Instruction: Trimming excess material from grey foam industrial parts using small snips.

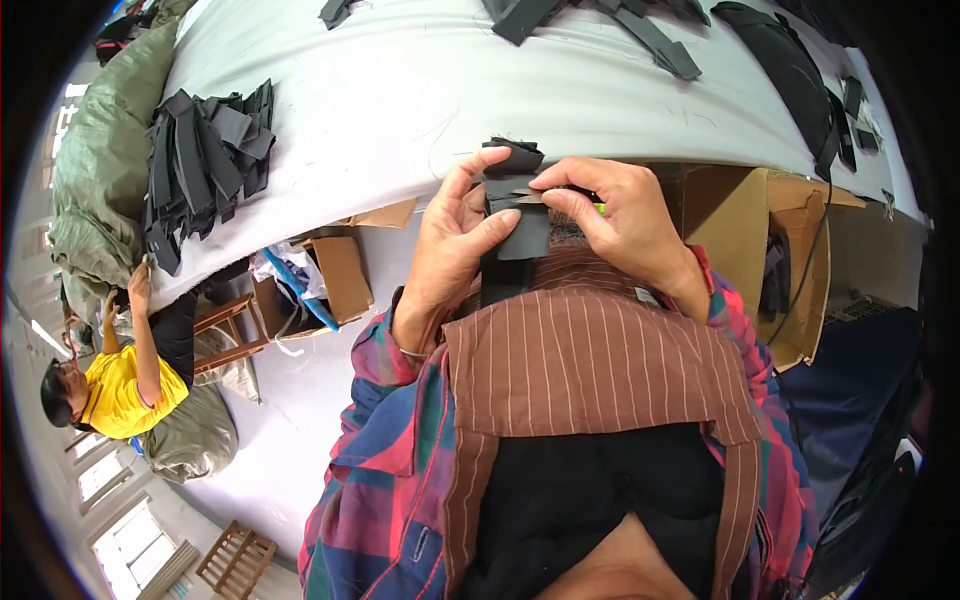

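Near the table's front edge, my left hand [455, 235] grips a dark grey fabric strip [524, 238] between thumb and fingers. The strip hangs down toward my apron, and its upper end looks folded and frayed. My right hand [622, 212] is closed on small thread snips [528, 197], their pointed metal blades lying across the strip. Most of the handle is hidden in my fingers; a yellow-green bit shows beneath them.
A pile of dark strips [205, 150] lies on the white-covered table [360, 100] at left, with more dark pieces [650, 45] at the back. Cardboard boxes [345, 275] stand below. A person in a yellow top [135, 392] works at far left beside a green sack [105, 150].
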### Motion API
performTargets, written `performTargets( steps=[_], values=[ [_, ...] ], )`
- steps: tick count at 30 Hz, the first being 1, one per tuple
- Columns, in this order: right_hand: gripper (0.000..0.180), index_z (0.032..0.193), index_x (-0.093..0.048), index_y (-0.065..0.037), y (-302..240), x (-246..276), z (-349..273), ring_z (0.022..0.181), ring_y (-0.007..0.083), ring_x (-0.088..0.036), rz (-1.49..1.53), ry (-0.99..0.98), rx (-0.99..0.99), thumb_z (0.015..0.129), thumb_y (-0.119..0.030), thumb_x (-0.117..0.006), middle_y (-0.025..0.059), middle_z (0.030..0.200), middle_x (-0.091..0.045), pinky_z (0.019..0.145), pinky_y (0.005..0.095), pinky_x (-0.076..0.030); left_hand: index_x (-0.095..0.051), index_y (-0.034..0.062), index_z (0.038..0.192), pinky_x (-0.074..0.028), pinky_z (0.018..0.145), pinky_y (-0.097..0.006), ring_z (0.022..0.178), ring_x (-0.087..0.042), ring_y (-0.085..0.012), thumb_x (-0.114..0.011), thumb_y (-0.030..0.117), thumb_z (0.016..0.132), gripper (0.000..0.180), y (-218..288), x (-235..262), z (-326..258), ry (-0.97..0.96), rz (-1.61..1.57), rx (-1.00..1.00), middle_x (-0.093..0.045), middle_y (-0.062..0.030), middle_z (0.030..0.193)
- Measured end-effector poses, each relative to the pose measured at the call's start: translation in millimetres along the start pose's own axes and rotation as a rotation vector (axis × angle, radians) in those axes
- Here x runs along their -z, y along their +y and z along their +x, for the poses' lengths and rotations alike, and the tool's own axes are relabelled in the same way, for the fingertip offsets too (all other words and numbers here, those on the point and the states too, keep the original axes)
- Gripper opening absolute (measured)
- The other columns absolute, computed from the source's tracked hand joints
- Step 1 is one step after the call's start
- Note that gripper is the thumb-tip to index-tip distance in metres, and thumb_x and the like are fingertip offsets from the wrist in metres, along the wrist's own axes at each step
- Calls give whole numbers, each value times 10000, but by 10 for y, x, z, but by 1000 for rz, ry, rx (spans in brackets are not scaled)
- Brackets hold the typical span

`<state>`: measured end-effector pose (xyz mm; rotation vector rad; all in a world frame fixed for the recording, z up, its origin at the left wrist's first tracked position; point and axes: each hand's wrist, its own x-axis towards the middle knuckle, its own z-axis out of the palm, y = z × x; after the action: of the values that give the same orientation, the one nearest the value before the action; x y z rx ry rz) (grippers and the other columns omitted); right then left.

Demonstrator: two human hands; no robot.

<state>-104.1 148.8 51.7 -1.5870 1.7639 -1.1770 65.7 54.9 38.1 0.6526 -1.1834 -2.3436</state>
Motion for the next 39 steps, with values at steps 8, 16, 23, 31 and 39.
performTargets(
  steps=[8, 16, 23, 31, 39],
  values=[
    [110, 886, -657, -33, -35, -10, 20, 705, 271, -618, -126, 104, 123, 780, -58, -643, 103, 792, -649, 643, 330, -480, -374, 29, 1328, -478, 905, -297, 1056, -552, -173, -629, -28, 824, 568, 43, -6, -25, -55, -1, -16, -557, -139, 1162],
    [76, 833, -670, -97, -29, -20, 45, 683, 234, -626, -163, 135, 248, 764, -129, -669, 50, 761, -661, 614, 319, -483, -452, 16, 1277, -471, 902, -281, 1019, -558, -154, -684, -27, 780, 550, 16, 33, -36, -80, 9, -66, -566, -101, 1110],
    [77, 852, -669, -84, -56, -51, 15, 678, 237, -629, -58, 89, 177, 784, -113, -651, 67, 773, -662, 603, 317, -479, -485, 8, 1250, -468, 899, -270, 1012, -556, -136, -709, -20, 759, 541, 38, 29, -89, -99, 38, -45, -569, -78, 1108],
    [71, 856, -665, -62, -105, -59, 1, 677, 217, -642, 16, 59, 103, 807, -106, -639, 79, 763, -665, 613, 296, -487, -517, -8, 1222, -469, 891, -268, 999, -561, -134, -707, 4, 770, 491, 46, 39, -129, -126, 61, -46, -579, -74, 1111],
    [98, 904, -655, -13, -194, 16, -16, 700, 151, -625, 215, 69, 38, 825, -47, -609, 80, 777, -663, 650, 253, -478, -602, 7, 1033, -479, 808, -249, 915, -579, -107, -566, 95, 911, 154, 64, 120, -84, -53, -80, -60, -623, -62, 1012]
  ],
)
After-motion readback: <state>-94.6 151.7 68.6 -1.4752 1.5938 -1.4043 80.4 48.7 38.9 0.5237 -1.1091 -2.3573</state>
